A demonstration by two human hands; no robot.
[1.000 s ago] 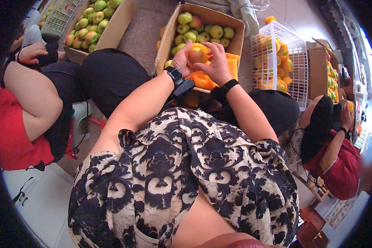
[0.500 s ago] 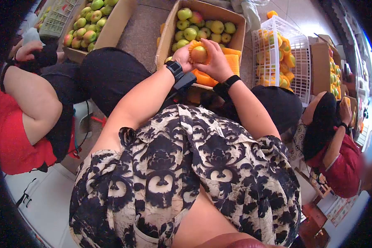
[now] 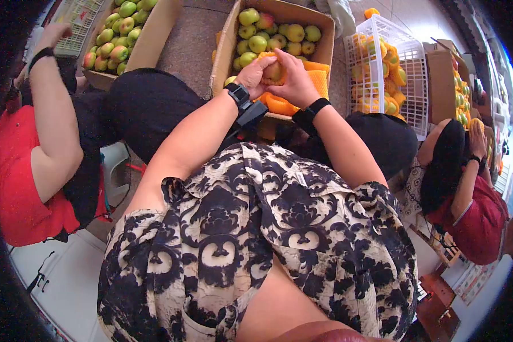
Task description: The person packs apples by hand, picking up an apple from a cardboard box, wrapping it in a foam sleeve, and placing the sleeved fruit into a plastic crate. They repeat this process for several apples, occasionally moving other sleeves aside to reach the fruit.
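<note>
— Item one: the hands?
— My left hand [image 3: 255, 73] and right hand [image 3: 293, 85], both upper centre of the frame. Each is curled close around one apple [image 3: 273, 71], with the fingers wrapped over it and no gap between palm and fruit. There is a black band on each wrist.

— Where is the apple?
— It is pressed between my two palms, above the near edge of the cardboard box [image 3: 224, 48]. It sits just over the orange foam nets [image 3: 279, 106] heaped in that box's near end.

— The rest of the box?
— Loose green and yellow apples, some blushed red, fill the far end.

— The surface under it?
— A grey-brown floor [image 3: 191, 48] in the upper part of the frame. Pale, smooth flooring [image 3: 68, 279] shows at lower left.

— Other containers?
— A second cardboard box [image 3: 162, 31] of apples stands at upper left. A white plastic crate [image 3: 409, 85] is at upper right, just beside my box, holding fruit already in orange netting. More boxed fruit lies along the right edge, too small to list.

— People?
— A person in red [image 3: 17, 182] sits at the left edge with one arm raised. Another person in red [image 3: 476, 216] is at right, bent over.
</note>
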